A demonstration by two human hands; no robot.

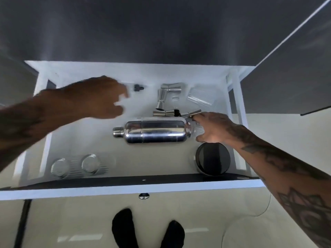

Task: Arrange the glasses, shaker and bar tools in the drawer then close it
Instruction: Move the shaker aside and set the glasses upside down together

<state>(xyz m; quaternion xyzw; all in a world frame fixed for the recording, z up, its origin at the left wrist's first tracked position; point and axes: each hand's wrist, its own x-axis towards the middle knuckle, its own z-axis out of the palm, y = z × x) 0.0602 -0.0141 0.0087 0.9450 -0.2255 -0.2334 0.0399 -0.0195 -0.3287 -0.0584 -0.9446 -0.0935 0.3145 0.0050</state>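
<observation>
The white drawer [125, 187] is pulled open below me. A silver shaker [154, 131] lies on its side in the middle. Behind it lie several steel jiggers [163, 112], one of them [171, 87] near the back wall. Two clear ribbed glasses [60, 167] [90, 163] stand at the front left, a clear glass [201, 95] lies at the back right, and a dark glass [213, 158] stands at the front right. My left hand [96, 97], blurred, hovers with fingers apart beside a small black pourer [138, 87]. My right hand [212, 127] wraps finger and thumb around a clear ribbed glass [196, 127] at the shaker's base.
A dark counter top [161, 29] overhangs the drawer's back. An open grey cabinet door [290, 74] stands at the right. The drawer knob [143, 196] shows at the front, my feet in black socks [123, 228] stand on the pale floor, and a thin cable [265, 210] curves at the right.
</observation>
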